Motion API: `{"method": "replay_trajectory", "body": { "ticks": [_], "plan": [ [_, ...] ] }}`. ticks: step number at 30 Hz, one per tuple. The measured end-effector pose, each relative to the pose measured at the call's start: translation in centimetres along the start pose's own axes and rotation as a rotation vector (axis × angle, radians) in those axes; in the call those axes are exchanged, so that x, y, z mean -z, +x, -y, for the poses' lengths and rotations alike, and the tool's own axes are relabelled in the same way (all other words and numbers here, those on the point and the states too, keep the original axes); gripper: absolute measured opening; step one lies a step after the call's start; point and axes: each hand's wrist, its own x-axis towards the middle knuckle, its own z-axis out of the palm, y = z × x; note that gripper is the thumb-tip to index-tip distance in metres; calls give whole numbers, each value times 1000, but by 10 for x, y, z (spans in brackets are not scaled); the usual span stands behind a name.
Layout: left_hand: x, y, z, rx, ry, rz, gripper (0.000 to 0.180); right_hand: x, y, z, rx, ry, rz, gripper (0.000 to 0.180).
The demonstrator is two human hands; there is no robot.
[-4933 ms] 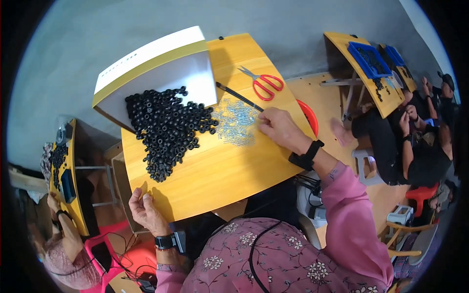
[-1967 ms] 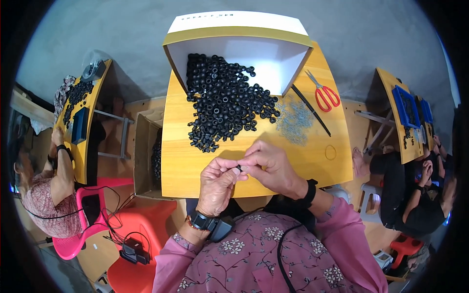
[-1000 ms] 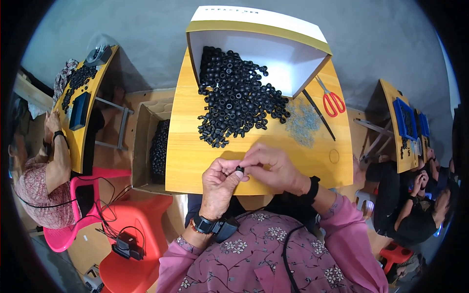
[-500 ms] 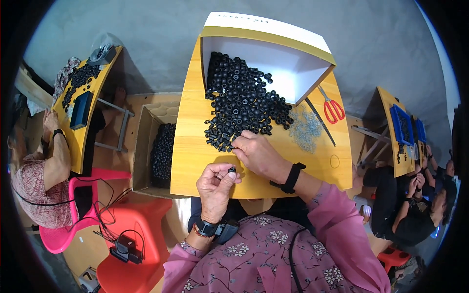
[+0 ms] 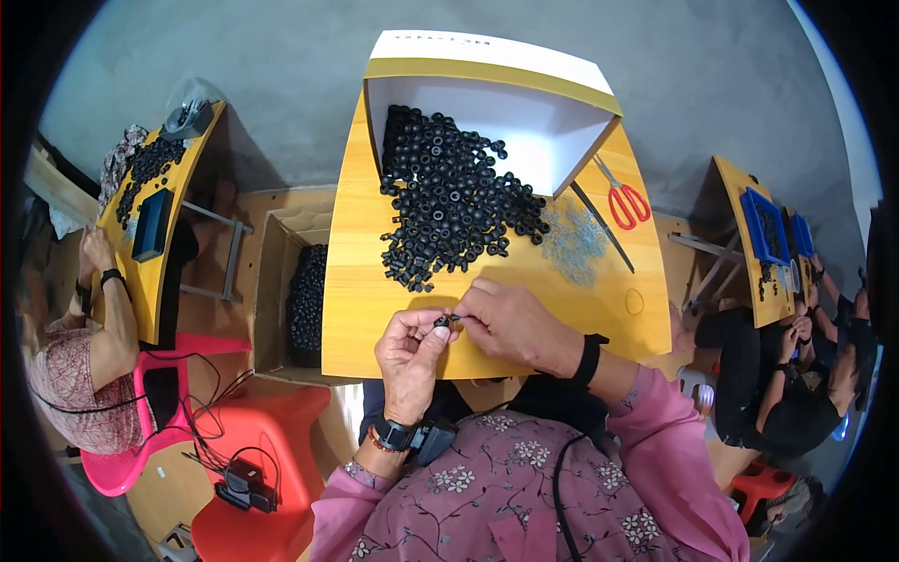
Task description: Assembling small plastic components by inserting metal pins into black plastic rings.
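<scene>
Pinching one small black ring (image 5: 446, 320) between them, the left hand (image 5: 410, 354) and right hand (image 5: 510, 323) have fingers closed on it at the table's near edge — a big pile of rings (image 5: 448, 206) just beyond looks untouched — most work seems left.

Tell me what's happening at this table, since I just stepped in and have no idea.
A person in a pink flowered top sits at a yellow table and holds a small black ring-shaped part between both hands, the left hand gripping it and the right hand pinching at it. A pile of the same black parts spills from an open white box. Red-handled scissors and a heap of tiny pale pieces lie to the right. Other people work at nearby tables.
</scene>
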Motion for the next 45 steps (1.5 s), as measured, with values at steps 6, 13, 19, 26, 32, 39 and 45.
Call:
{"method": "replay_trajectory", "body": {
  "ticks": [6,13,19,26,32,39,45],
  "plan": [
    [-5,0,5,13,-85,44,15,9,-9,17,18,-241,89,14],
    [-11,-1,3,61,-191,54,15,-6,-22,6,-38,279,-180,10],
    [-19,3,-8,66,-183,98,15,3,-30,5,-250,644,-211,14],
    [-18,3,-11,22,-50,128,14,14,-18,9,-191,766,-222,11],
    [-22,4,-13,21,-91,123,18,14,-16,6,-195,748,-191,10],
    [-19,4,-13,43,-111,160,17,14,-16,4,-175,632,-182,12],
    [-21,5,-14,29,-94,157,16,16,-15,3,-126,550,-178,14]
  ]
}}
